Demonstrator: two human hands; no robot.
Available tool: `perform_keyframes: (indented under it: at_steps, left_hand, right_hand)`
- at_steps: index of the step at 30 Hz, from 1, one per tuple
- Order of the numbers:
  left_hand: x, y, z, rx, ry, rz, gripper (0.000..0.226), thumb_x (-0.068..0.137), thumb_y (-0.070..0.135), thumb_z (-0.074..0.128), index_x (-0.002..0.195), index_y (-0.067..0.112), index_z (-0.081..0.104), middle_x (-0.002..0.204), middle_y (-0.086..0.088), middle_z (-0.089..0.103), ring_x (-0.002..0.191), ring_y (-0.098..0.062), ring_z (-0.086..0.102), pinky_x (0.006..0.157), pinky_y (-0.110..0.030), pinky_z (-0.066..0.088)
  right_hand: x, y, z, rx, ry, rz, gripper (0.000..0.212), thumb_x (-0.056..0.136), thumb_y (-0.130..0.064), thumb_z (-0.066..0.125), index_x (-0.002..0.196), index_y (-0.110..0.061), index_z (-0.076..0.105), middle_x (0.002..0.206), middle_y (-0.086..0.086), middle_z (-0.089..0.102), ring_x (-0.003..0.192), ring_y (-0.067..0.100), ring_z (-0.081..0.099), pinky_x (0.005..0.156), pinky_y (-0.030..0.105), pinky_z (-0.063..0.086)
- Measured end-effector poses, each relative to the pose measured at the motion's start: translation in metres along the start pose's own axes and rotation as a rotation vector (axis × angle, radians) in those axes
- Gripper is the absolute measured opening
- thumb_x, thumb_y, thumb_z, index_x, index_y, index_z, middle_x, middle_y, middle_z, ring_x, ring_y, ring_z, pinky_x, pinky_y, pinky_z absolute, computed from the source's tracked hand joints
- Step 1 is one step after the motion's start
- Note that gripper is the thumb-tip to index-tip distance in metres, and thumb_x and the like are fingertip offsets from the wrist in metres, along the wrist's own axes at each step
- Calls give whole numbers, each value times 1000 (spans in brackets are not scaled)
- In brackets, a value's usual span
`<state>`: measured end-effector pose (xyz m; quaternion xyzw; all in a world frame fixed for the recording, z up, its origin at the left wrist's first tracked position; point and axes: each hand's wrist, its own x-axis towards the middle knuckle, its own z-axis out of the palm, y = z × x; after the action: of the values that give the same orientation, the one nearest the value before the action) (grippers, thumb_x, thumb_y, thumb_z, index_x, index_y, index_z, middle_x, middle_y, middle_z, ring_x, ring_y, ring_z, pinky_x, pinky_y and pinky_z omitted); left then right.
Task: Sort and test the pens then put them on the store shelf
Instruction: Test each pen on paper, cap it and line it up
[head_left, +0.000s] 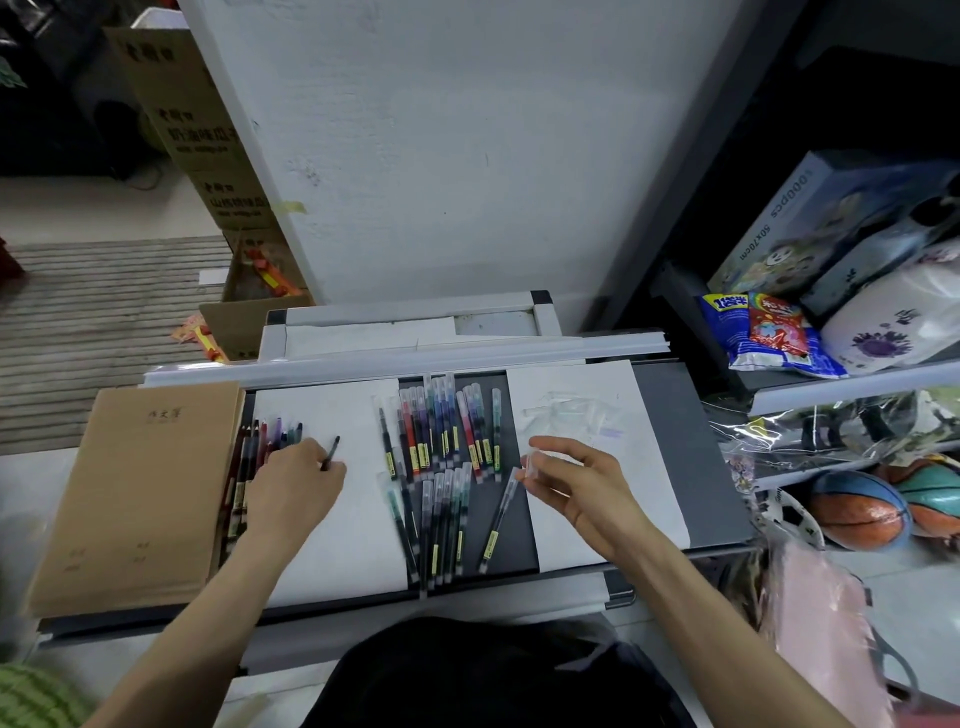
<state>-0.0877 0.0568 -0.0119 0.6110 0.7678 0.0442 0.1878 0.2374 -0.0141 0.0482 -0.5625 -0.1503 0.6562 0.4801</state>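
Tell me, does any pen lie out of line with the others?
Yes. One pen lies slanted, apart from the lower row, its top near the right hand; the rows lie roughly parallel.

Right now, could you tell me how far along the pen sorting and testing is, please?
Partly done, it seems: a row of pens lies beside the brown notebook. In hand: the left hand holds an uncapped pen over white paper; the right hand pinches a clear cap. Left: the capped pens in the middle, then shelving all of them.
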Motion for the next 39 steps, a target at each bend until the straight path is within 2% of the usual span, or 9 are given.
perform_keyframes:
  at_steps: [5,11,13,17,20,26,32,35,39]
  left_hand:
    - [-24,31,-9,-433,-188,55,16,105,21,48,103,17,63,74,-5,66,59,-22,56,57,-34,41]
    - [-69,67,-20,-727,-368,163,31,108,18,45,86,24,67,64,7,58,58,-16,40,54,-30,32]
    - [-77,76,-26,-799,-419,189,33,108,23,48,86,26,72,66,3,53,54,-13,36,51,-26,29]
    - [-90,91,-38,-940,-508,192,34,110,19,47,93,8,74,73,-9,45,46,-10,28,43,-20,24]
    - [-96,95,-42,-1010,-570,184,35,110,18,47,94,4,75,74,-10,45,46,-12,25,41,-20,21]
    - [-101,96,-43,-1047,-608,176,35,110,20,48,93,8,76,74,-9,48,47,-13,25,42,-22,19]
    - [-101,98,-46,-1059,-626,163,34,110,20,48,97,2,73,74,-7,47,47,-14,25,46,-24,14]
    - [-100,98,-45,-1120,-684,93,34,109,21,50,96,-2,71,71,-7,46,45,-13,24,46,-22,13]
    - [-102,98,-49,-1264,-852,-68,30,107,24,53,94,1,68,67,-3,41,43,-9,21,37,-15,16]
  right_hand:
    - [-10,7,10,103,-61,66,26,92,6,69,118,7,71,100,24,72,102,35,74,85,30,63]
    - [-16,2,32,312,-79,60,29,94,10,61,123,9,65,110,25,74,101,31,75,86,32,63]
    - [-19,0,39,338,-73,31,27,96,9,59,122,7,63,113,26,73,102,31,75,89,34,62]
    - [-25,-5,51,302,-83,-33,22,99,3,59,121,2,62,116,25,73,110,35,72,95,35,60]
    - [-30,-6,56,221,-97,-93,19,100,-4,60,119,-3,63,115,22,74,111,38,72,93,35,61]
    - [-31,-5,61,145,-75,-185,14,105,-8,55,117,-7,60,113,19,75,102,39,75,77,30,62]
    - [-33,0,62,-70,-145,-257,15,103,-3,58,117,-4,64,104,21,76,92,25,74,81,31,61]
    - [-32,4,64,-84,-153,-280,16,102,-1,58,117,-1,65,102,23,76,88,20,73,80,28,59]
    - [-33,8,64,-44,-161,-317,17,101,0,59,117,3,64,98,25,75,87,23,75,79,27,58]
